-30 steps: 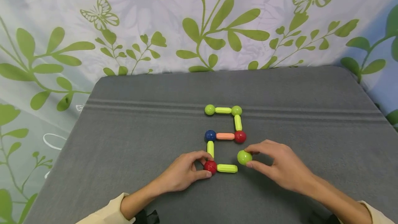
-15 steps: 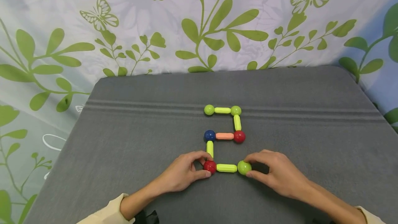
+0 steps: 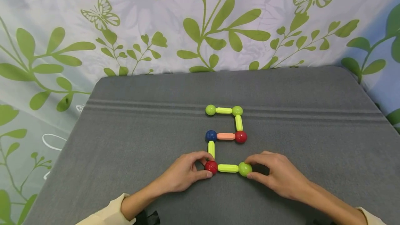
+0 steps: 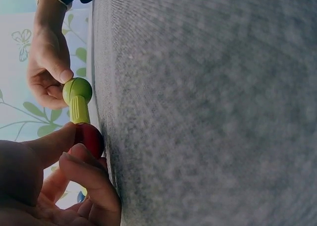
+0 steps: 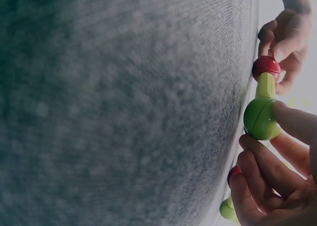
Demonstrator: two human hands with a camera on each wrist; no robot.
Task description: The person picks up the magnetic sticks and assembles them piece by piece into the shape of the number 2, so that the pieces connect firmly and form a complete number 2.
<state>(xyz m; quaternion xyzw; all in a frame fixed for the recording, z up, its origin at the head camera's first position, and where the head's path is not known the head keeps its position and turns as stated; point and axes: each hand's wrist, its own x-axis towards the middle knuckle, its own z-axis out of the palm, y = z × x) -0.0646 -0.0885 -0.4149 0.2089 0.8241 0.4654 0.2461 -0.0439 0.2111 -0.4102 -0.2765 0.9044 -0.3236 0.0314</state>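
My left hand [image 3: 186, 171] pinches a red ball [image 3: 211, 167] between thumb and fingers at the near left corner of a ball-and-stick figure. A yellow-green stick [image 3: 228, 168] runs rightward from that ball to a green ball [image 3: 245, 169], which my right hand [image 3: 279, 173] pinches from the right. Ball and stick touch, as the right wrist view shows with the green ball [image 5: 261, 119] against the stick [image 5: 266, 85]. Behind the left hand, another yellow-green stick [image 3: 211, 149] joins the held red ball to a blue ball [image 3: 211, 135].
From the blue ball an orange stick [image 3: 226, 136] leads to a second red ball [image 3: 241, 136]. A yellow-green stick [image 3: 239, 123] continues to a green ball [image 3: 237, 110], then a stick [image 3: 224, 110] and another green ball [image 3: 210, 110]. Everything lies on grey cloth [image 3: 140, 124] before a leaf-patterned curtain [image 3: 150, 20].
My right hand has brought the green ball nearer to me, up against the free end of the stick. The left hand stays on the red ball.
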